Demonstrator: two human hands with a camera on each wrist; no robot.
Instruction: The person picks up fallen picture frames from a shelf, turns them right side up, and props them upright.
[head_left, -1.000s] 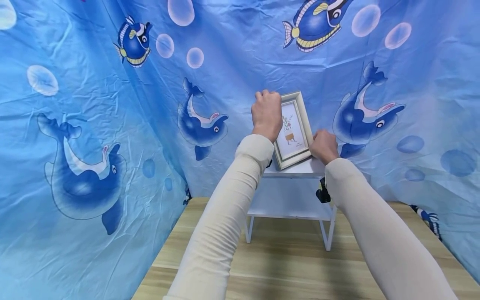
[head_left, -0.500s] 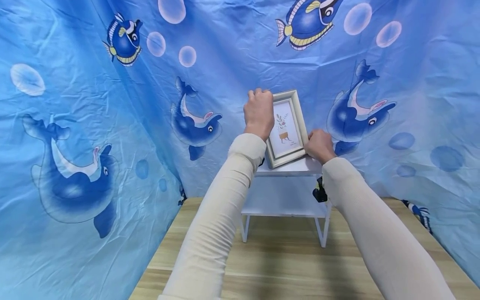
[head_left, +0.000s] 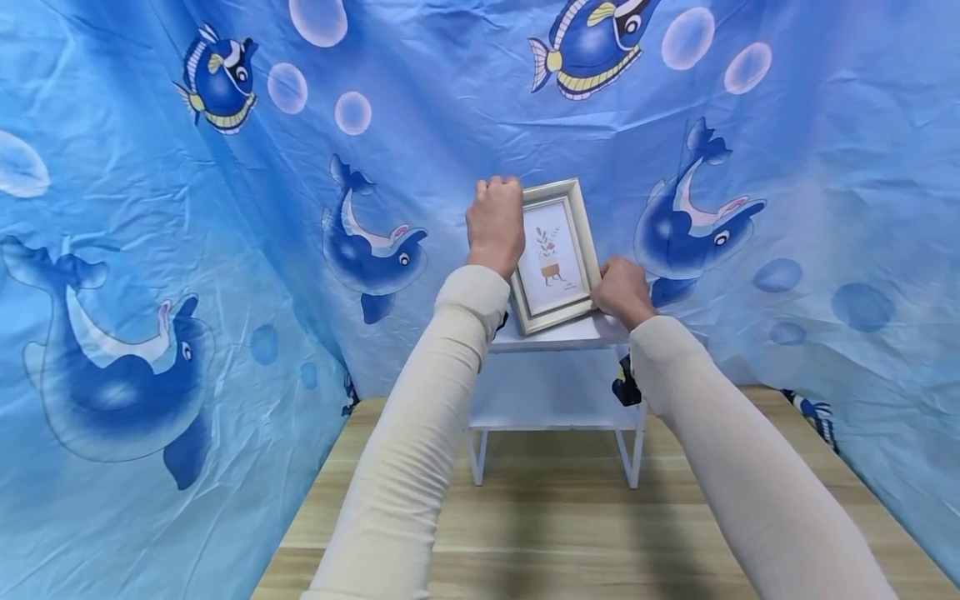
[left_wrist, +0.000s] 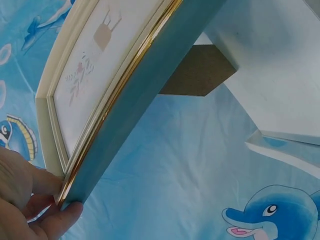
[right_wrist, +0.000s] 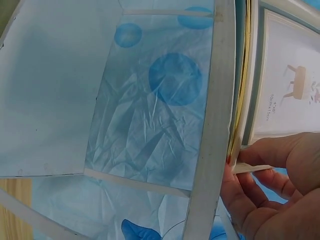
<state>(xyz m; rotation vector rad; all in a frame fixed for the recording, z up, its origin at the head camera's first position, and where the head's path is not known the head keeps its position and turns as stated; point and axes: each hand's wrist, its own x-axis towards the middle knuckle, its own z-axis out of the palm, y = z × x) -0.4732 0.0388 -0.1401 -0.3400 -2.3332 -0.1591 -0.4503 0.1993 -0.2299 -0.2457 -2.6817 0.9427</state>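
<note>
The picture frame (head_left: 556, 255) already stands on the top of the small white shelf (head_left: 570, 335) at the far end of the wooden table (head_left: 540, 525), leaning back on its brown easel stand (left_wrist: 197, 72). The left hand (head_left: 495, 221) pinches its upper left corner and the right hand (head_left: 618, 289) grips its lower right corner. Placing looks nearly done, with only squaring it up and letting go left.

Both hands (head_left: 495, 223) grip the picture frame (head_left: 557, 254) on the white shelf (head_left: 558, 333).

In front of me a small white shelf (head_left: 558, 337) stands on the wooden desk (head_left: 570, 533), its legs planted on the planks. On its top board rests a picture frame (head_left: 555, 254), leaning back on a brown prop; the lower board lies bare.
</note>
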